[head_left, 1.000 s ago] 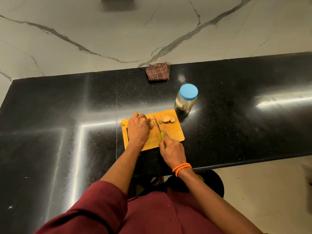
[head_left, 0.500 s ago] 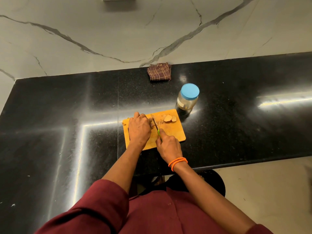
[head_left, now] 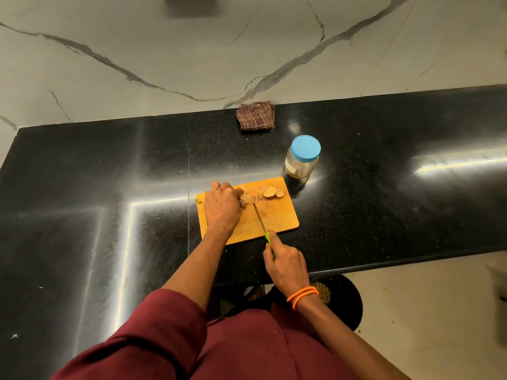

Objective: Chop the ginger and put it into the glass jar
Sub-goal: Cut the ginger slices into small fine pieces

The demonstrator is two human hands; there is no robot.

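Now the left hand (head_left: 222, 208) pins the ginger (head_left: 242, 199) with curled fingers at the board's (head_left: 279, 218) ten o'clock, steadying it for slicing. Cut slivers (head_left: 253, 199) lie beside. The right hand (head_left: 285, 266) grips the knife (head_left: 260, 216) (green handle). At one o'clock, the jar (head_left: 301, 159) stands lidded.

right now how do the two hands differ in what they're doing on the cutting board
The left hand lies over the cutting board, fingers curled down on the ginger being cut; the right hand sits off the board's near edge, gripping the green-handled knife. The left wrist is bare; the right wears orange bands. Both work the same ginger, the blade tip reaching the thin cut strips beside the left fingertips.
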